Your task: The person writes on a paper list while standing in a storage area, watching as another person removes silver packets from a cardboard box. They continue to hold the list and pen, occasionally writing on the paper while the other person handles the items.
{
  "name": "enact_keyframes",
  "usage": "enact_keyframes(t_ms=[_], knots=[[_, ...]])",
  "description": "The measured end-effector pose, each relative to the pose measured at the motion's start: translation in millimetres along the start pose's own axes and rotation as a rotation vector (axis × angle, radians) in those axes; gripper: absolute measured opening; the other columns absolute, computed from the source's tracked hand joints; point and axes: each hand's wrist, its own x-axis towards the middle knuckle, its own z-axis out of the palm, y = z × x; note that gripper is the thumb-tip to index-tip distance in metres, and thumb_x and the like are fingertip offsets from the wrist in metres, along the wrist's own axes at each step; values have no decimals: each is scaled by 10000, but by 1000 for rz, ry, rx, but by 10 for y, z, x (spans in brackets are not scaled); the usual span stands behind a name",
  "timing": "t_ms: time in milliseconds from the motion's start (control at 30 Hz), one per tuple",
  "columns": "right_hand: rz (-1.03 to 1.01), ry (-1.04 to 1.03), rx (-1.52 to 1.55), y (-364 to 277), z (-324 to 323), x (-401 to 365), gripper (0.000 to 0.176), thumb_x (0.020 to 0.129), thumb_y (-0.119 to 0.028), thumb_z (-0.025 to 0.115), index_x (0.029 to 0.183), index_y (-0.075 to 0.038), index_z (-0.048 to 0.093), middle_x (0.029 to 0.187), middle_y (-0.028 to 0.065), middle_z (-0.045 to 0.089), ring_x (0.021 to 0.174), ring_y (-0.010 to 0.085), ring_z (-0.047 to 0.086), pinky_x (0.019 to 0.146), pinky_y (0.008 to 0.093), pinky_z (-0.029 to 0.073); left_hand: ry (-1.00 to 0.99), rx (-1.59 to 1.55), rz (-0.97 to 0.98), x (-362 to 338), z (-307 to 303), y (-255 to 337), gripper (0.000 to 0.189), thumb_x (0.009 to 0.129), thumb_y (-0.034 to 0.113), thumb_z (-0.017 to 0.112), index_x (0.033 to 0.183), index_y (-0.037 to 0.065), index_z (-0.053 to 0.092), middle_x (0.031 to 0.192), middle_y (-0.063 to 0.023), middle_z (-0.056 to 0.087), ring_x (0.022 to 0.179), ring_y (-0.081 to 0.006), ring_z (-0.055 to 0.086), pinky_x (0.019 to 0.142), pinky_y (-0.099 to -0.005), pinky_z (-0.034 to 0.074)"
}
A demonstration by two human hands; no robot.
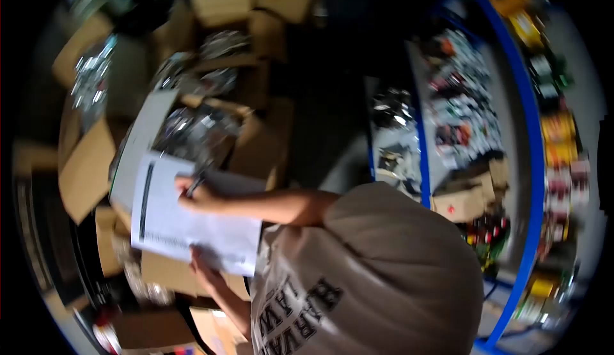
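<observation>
Left of centre, the right hand (201, 200) clamps a pen (195, 185) over paper (185, 223); lower, the left hand (206, 274) pinches the paper's edge.

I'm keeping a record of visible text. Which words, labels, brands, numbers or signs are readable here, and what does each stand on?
"HARVA", any further letters unclear: on the brownish shirt.
"LAW": on the same shirt.
Paper sheet: a dark strip and small print, too blurred to read.
Yellow packs by the blue shelf frame: labels too blurred to read.
I can make out no numbers or signs.
</observation>
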Motion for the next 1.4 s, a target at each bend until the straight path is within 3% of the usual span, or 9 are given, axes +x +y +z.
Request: enact_keyframes(t_ms=[33,100,233,367,433,500,800,1200,1400], knots=[[-57,4,-79,-65,22,-23,154,607,-35,505,634,-55,355,559,7,345,540,98,367,478,269,316,-11,58,37,-16,-54,52,343,778,276,562,947,-18,512,858,-81,540,777,-169,502,681,-308,436],[-74,51,-183,-93,-24,-84,161,608,-39,512,631,-56,354,538,26,365,516,120,373,468,283,315,-103,254,330,43,-151,-79,418,775,284,565,1008,-54,489,889,-96,536,790,-179,500,694,-316,436],[-12,-5,-270,-316,-81,-90,168,608,-39,520,646,-55,358,530,63,384,493,174,395,457,309,320,-194,-12,134,101,-111,34,431,797,270,531,1063,-63,468,1034,-126,484,897,-204,480,755,-315,423],[-13,-1,-246,-331,-78,-64,177,613,-29,521,647,-53,349,535,66,382,498,177,398,462,314,323,-201,13,83,214,-208,50,478,809,284,509,1122,-66,418,1120,-153,448,970,-223,454,795,-336,408],[1,15,-225,-327,-66,-65,178,615,-23,519,648,-51,347,537,66,383,500,176,399,463,314,322,-289,353,470,244,-261,6,506,794,296,537,1126,-68,419,1122,-157,448,954,-226,462,789,-332,412],[-25,42,-208,-300,-53,-60,180,617,-18,520,648,-51,346,538,65,381,502,174,398,465,313,323,-118,151,-10,293,-195,141,521,786,302,550,1125,-72,418,1108,-153,457,932,-222,473,773,-327,421],[-24,37,-193,-378,-73,-48,194,624,-20,532,647,-53,342,535,57,368,506,161,387,469,304,319,35,302,52,21,147,311,516,784,339,550,1065,-86,472,1055,-159,483,911,-213,479,755,-299,424],[-36,13,-178,-383,-91,-37,186,635,-28,530,648,-56,347,533,55,370,501,164,393,468,305,321,211,546,114,-22,221,296,641,791,498,440,1186,-5,409,1136,-141,468,962,-215,474,824,-321,383],[-32,18,-175,-314,-80,-37,184,629,-25,528,649,-55,347,534,59,373,503,168,397,467,310,322,120,424,145,49,157,242,657,803,501,401,1235,11,334,1262,-160,348,1151,-256,344,957,-346,267]])
